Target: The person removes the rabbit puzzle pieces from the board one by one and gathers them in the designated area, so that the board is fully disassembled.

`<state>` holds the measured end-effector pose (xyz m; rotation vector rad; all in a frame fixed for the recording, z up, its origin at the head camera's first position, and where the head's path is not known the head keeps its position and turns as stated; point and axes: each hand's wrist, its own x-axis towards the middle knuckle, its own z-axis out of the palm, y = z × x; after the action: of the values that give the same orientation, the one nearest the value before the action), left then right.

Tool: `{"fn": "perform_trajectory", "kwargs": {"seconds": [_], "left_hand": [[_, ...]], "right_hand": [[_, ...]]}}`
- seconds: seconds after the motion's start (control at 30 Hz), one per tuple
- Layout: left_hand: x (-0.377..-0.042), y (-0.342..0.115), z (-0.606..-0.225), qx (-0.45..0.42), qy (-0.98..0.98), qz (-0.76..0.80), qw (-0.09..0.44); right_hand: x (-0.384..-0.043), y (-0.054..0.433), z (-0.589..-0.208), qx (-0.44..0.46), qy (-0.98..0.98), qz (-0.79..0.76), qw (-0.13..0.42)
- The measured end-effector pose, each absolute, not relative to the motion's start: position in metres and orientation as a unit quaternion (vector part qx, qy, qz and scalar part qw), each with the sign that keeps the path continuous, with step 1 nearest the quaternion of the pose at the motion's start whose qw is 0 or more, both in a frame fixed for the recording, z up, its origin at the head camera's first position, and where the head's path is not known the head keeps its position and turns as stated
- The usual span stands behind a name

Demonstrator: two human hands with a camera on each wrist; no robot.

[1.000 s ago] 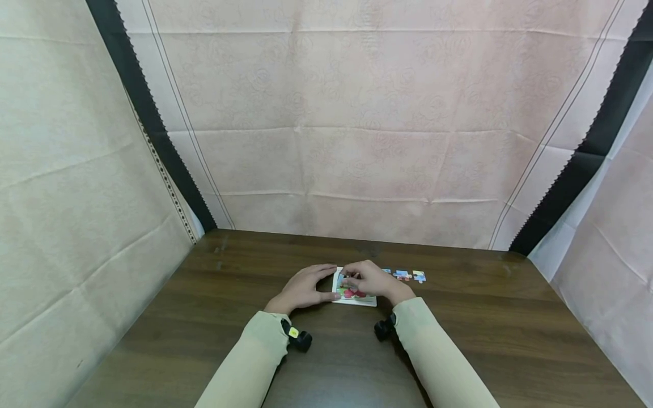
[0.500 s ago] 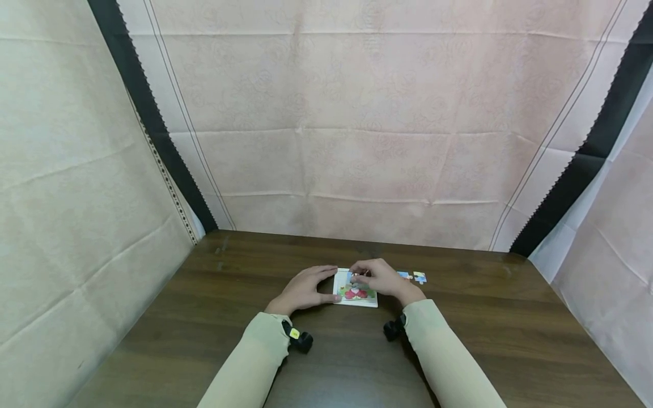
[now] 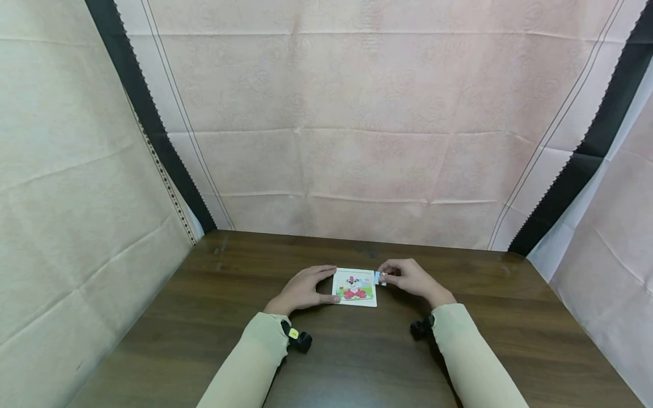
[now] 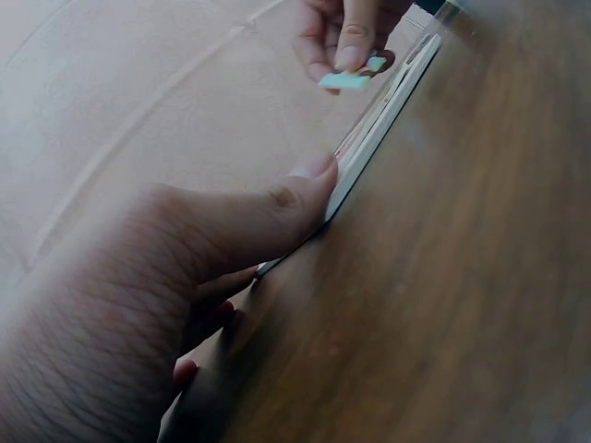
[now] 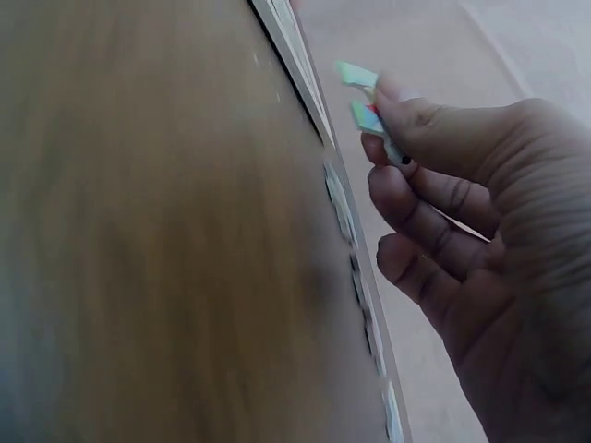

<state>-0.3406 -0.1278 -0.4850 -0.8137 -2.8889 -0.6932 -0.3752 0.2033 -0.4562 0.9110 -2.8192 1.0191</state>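
In the head view a small white-bordered puzzle board point(image 3: 353, 288) with a cartoon animal picture lies flat on the table. My left hand point(image 3: 306, 289) rests at its left side, fingers extended toward the far corner, and the straight thumb point(image 4: 277, 208) touches the near left corner. To the right of the board my right hand point(image 3: 415, 280) pinches a jigsaw piece point(image 5: 365, 115) between thumb and fingers, raised off the table. The same piece point(image 4: 346, 81) shows beyond the board's edge in the left wrist view. Its printed picture is mostly hidden by the fingers.
Several loose jigsaw pieces point(image 5: 365, 305) lie in a row on the table to the board's right; the right hand hides them from the head view. The brown wooden table point(image 3: 229, 351) is bounded by pale cloth walls point(image 3: 326, 141) behind and at both sides.
My right hand has moved right, off the board, uncovering the picture and covering the loose pieces in the head view. My left hand and the board have stayed in place.
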Motion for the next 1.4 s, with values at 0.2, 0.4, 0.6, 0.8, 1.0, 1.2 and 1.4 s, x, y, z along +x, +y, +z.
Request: {"fn": "perform_trajectory", "kwargs": {"seconds": [0.2,0.4,0.6,0.8,1.0,1.2,1.4], "left_hand": [[-0.340,-0.127,-0.485,-0.265,-0.937,-0.227,0.031],[-0.340,-0.129,-0.488,-0.265,-0.938,-0.224,0.030],[-0.341,-0.132,-0.486,-0.264,-0.939,-0.219,0.034],[-0.343,-0.131,-0.486,-0.265,-0.940,-0.213,0.036],[-0.344,-0.129,-0.487,-0.261,-0.943,-0.206,0.034],[-0.344,-0.128,-0.487,-0.261,-0.943,-0.206,0.031],[-0.344,-0.127,-0.487,-0.260,-0.944,-0.204,0.026]], "right_hand": [[-0.371,0.218,-0.459,0.283,-0.904,0.320,0.005],[-0.371,0.222,-0.464,0.304,-0.898,0.318,0.010],[-0.376,0.220,-0.467,0.346,-0.889,0.293,0.058],[-0.379,0.221,-0.469,0.373,-0.881,0.285,0.067],[-0.376,0.222,-0.468,0.360,-0.887,0.283,0.063],[-0.373,0.223,-0.469,0.357,-0.887,0.287,0.065],[-0.375,0.224,-0.469,0.359,-0.885,0.291,0.057]]}}
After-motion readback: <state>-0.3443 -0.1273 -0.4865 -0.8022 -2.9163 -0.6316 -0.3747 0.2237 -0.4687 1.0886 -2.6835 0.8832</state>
